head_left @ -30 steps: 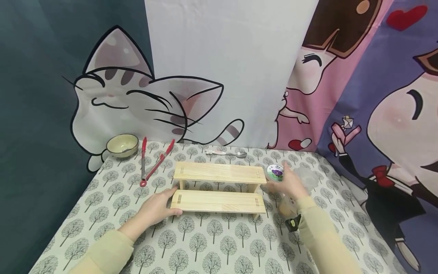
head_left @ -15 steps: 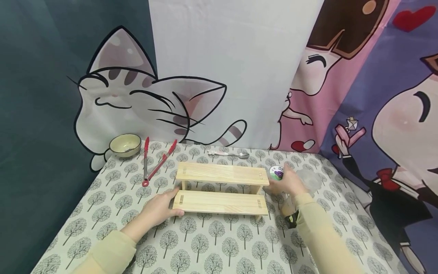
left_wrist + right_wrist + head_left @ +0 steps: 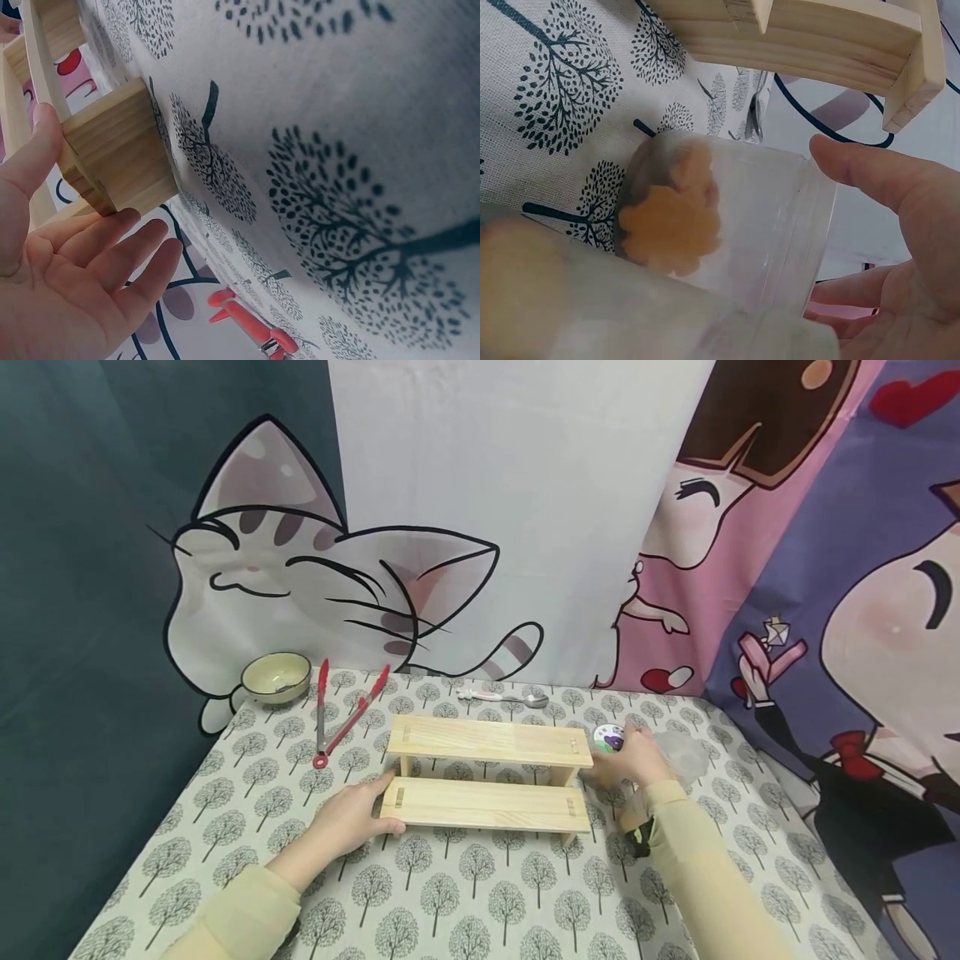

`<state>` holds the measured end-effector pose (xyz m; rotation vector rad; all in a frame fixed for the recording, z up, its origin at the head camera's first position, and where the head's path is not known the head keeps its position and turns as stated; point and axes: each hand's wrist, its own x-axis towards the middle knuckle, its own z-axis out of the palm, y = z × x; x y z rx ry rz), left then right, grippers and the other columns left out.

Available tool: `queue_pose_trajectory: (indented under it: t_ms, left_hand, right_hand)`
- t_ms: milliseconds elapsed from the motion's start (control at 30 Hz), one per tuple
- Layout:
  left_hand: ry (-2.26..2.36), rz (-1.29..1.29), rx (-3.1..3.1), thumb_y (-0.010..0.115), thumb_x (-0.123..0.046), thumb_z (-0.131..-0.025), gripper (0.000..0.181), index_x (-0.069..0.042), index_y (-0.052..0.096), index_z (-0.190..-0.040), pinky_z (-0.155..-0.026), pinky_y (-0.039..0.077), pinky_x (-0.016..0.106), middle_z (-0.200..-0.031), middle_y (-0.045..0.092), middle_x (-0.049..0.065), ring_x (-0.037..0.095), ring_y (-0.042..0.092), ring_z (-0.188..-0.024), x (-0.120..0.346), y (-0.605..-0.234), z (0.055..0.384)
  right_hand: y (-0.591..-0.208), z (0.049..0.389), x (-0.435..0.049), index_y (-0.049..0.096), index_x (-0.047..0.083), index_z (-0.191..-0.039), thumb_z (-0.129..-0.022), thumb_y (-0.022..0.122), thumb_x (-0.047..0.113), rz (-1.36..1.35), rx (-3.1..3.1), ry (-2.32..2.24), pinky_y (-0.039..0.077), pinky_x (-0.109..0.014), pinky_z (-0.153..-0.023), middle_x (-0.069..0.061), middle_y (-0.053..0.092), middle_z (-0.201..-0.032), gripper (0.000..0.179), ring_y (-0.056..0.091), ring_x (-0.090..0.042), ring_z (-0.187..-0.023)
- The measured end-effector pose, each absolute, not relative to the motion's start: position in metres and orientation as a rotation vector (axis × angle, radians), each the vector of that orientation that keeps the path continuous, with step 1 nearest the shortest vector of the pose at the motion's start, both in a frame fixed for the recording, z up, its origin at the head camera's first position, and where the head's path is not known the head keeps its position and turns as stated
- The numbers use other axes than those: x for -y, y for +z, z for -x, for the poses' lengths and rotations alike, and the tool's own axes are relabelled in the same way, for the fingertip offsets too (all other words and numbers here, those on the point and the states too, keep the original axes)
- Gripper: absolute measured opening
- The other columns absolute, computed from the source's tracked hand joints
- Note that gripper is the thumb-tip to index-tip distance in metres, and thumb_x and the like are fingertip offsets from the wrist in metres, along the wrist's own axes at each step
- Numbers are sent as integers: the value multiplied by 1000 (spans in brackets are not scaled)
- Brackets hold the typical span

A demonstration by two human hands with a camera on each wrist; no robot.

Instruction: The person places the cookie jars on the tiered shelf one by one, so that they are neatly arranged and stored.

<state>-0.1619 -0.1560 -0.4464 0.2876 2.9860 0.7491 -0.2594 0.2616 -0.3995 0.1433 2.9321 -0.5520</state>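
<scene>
A two-step wooden shelf [image 3: 487, 768] of pale boards stands on the table. My left hand [image 3: 348, 822] holds the left end of its lower board, thumb at the front edge and index finger at the back. In the left wrist view the other fingers of that hand [image 3: 90, 262] spread loosely beside the end panel [image 3: 124, 150]. My right hand [image 3: 630, 760] is at the shelf's right end with its fingers spread, beside a round lid [image 3: 608, 737] with a purple flower. In the right wrist view its thumb [image 3: 870, 169] overlaps the top of a clear jar [image 3: 757, 217] showing an orange flower shape.
At the back left are a cream bowl [image 3: 276, 679] and open red-tipped tongs [image 3: 347, 731]. A spoon [image 3: 502, 697] lies behind the shelf. To the right of my right hand stands a translucent container [image 3: 682, 756]. Tree-patterned cloth [image 3: 465, 893] covers the table; printed fabric hangs behind.
The scene has shifted slightly rightward in the head view as a whole. Both hands and the shelf keep their places relative to each other.
</scene>
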Motion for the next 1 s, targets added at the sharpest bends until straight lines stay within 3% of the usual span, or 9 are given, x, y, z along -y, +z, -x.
queue_pose_trajectory:
  t_ms: [200, 567, 900, 1000]
  left_hand:
    - [744, -278, -2990, 81, -40, -69, 90, -2, 43, -141, -80, 53, 53, -129, 56, 23, 42, 60, -106, 156, -448, 162]
    - [759, -264, -2990, 81, -41, -69, 90, -4, 43, -141, -77, 53, 51, -130, 56, 22, 42, 61, -104, 157, -451, 162]
    - [753, -268, -3003, 81, -41, -68, 90, -3, 44, -141, -75, 54, 49, -129, 57, 22, 41, 62, -102, 156, -450, 162]
    - [755, -261, -3000, 81, -41, -68, 90, -3, 44, -141, -74, 54, 49, -129, 57, 22, 41, 62, -102, 156, -449, 161]
  right_hand:
    - [-402, 263, -265, 13, -13, -146, -81, 67, 51, -95, -2979, -583, 27, -65, -105, -42, 24, -142, 106, 28, -55, -129]
    - [-405, 264, -266, 27, -19, -138, -80, 69, 49, -59, -3045, -584, 38, -61, -100, -42, 39, -131, 99, 42, -51, -119]
    - [-396, 260, -270, 25, -16, -141, -81, 70, 47, -45, -3033, -698, 32, -63, -103, -41, 35, -137, 98, 35, -54, -126]
    - [-392, 258, -272, 27, -14, -142, -81, 69, 48, -36, -3054, -713, 35, -64, -100, -40, 38, -134, 97, 38, -53, -123]
